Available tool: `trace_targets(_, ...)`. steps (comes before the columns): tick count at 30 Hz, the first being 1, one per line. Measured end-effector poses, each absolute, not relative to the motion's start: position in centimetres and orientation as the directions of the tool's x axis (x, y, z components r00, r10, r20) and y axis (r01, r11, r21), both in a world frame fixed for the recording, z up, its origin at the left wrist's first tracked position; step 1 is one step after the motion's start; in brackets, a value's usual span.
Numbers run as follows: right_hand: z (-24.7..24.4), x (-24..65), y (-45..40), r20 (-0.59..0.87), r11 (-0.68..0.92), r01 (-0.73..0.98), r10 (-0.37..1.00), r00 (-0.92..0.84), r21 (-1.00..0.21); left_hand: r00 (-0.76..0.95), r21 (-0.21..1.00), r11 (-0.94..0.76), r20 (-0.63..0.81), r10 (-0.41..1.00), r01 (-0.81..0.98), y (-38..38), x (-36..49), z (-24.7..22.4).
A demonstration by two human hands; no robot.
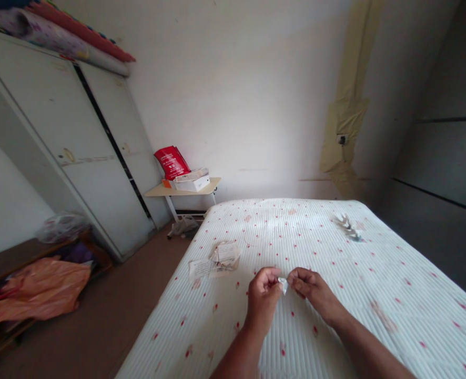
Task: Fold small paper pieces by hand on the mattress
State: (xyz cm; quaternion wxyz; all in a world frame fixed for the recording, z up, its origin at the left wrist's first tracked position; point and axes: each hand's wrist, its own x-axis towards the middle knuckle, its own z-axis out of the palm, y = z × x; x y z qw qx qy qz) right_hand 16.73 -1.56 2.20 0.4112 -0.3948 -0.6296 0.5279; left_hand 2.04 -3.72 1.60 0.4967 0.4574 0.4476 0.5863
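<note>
So, at the near middle of the bed (pixel 394 284), the left hand (pixel 265 290) pinches a small white paper piece (pixel 283 285); the right hand (pixel 311 288) sits at its right side, fingers drawn narrow, though whether they grip it I can't tell. Striped, red-flecked fabric runs wide to the far edge and out right, where a zigzag white piece (pixel 348 228) lies. Left, printed slips (pixel 225 253) rest between the hands and the left edge, brown floor (pixel 146 273) beyond. Far left, a small table (pixel 158 191) bears a red bag (pixel 172 162) beside a pale cabinet (pixel 99 184).
</note>
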Motion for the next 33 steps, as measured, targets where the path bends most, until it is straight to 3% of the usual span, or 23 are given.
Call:
trace_targets(10,2.0,15.5,-2.1,0.091,0.117,0.083,0.959,-0.269,-0.990,-0.121,0.979,-0.097,0.076,0.990,-0.182,-4.0,1.9,1.6)
trace_targets(17,2.7,15.1,-2.5,-0.003,-0.003,-0.002,0.977,-0.215,-1.000,-0.117,0.981,-0.148,0.133,0.984,-0.126,-4.2,1.9,1.4)
trace_targets(25,2.4,15.3,-2.4,0.057,0.062,0.035,0.989,-0.133,-0.997,-0.136,0.987,-0.160,0.154,0.979,-0.033,-4.0,1.8,1.6)
trace_targets(33,2.2,14.8,-2.8,0.031,0.048,0.096,0.983,-0.179,-0.994,-0.120,0.981,-0.190,0.194,0.974,0.050,-4.2,1.9,1.2)
